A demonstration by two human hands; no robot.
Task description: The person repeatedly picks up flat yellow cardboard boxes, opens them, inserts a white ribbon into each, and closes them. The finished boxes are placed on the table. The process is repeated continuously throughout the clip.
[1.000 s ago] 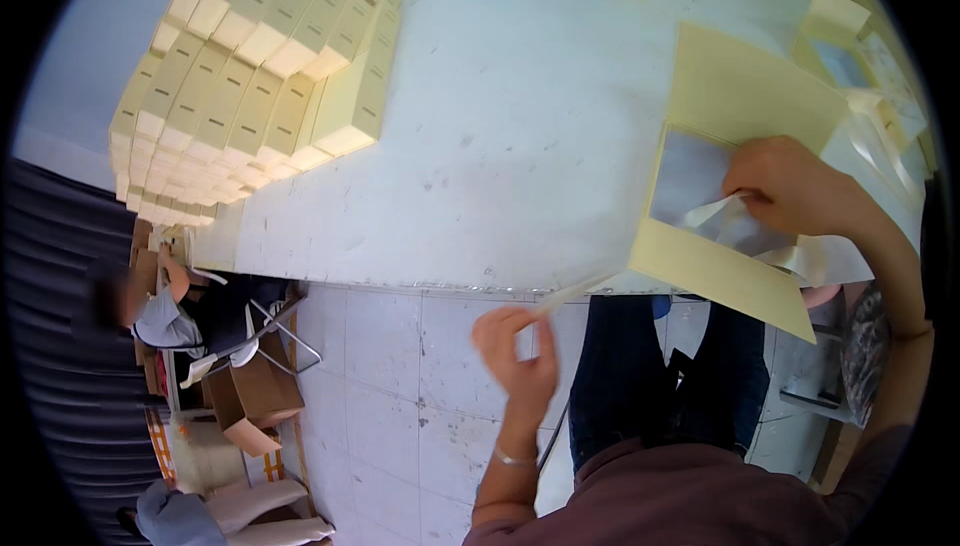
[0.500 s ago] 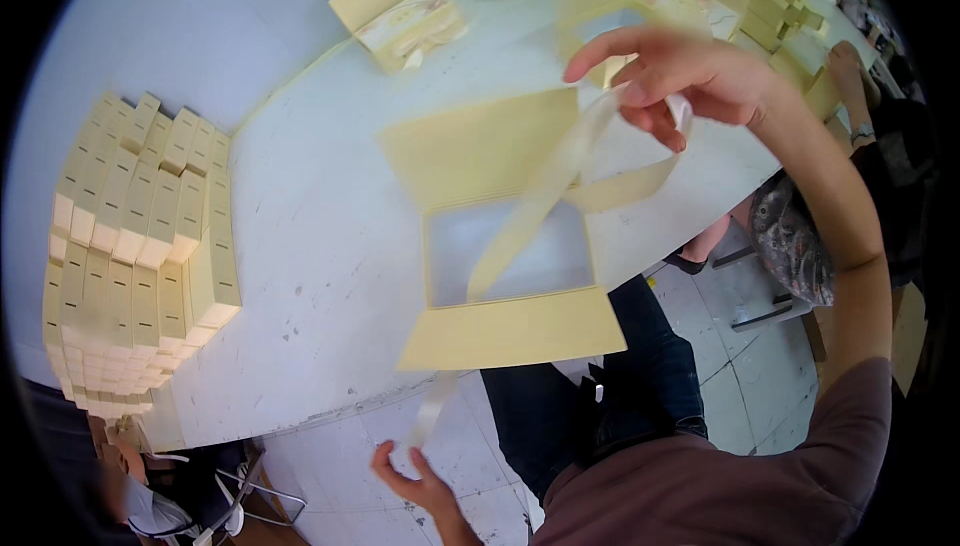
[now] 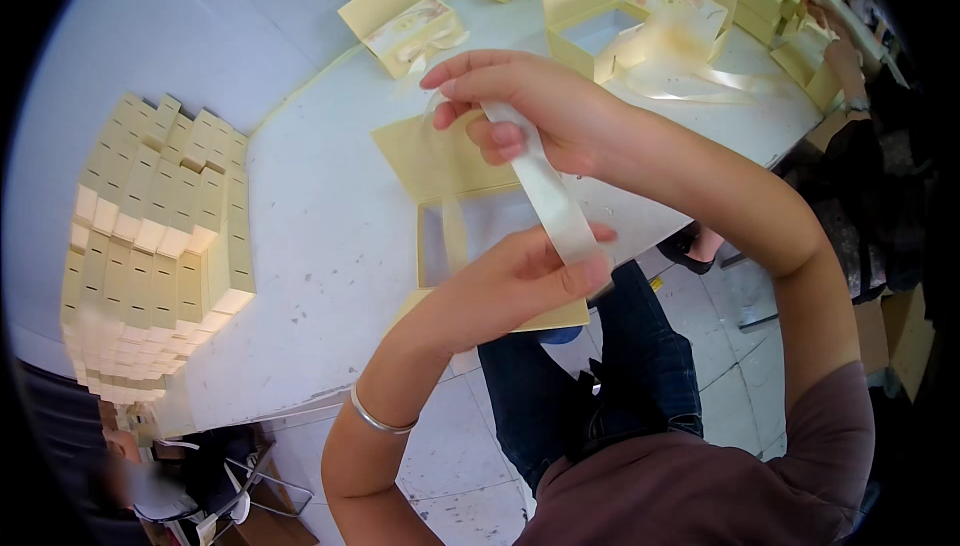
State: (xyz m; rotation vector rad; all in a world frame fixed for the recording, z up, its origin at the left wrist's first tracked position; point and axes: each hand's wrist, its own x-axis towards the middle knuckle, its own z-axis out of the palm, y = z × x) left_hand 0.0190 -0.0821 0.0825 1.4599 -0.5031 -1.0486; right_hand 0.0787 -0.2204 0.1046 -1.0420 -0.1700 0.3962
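Note:
A pale yellow box (image 3: 402,154) lies with its flaps spread on the white table, partly hidden by my arms. Over it a cream satin ribbon (image 3: 545,189) runs between my hands. My right hand (image 3: 530,106) is above the box, its fingers curled round the upper part of the ribbon. Lower down, my left hand (image 3: 525,281) pinches the ribbon's other stretch between thumb and fingers. Another length of ribbon hangs from the right hand into the box's pale blue inside.
Stacked yellow boxes (image 3: 150,216) rise at the table's left. Farther back are a small open box with a bow (image 3: 410,26) and another open box (image 3: 590,26) with ribbon beside it. More boxes are piled at the far right, where another person's hand (image 3: 840,51) touches one.
My left hand has come up from below the table edge onto the ribbon over the box. My right hand has moved left, drawing the ribbon with it.

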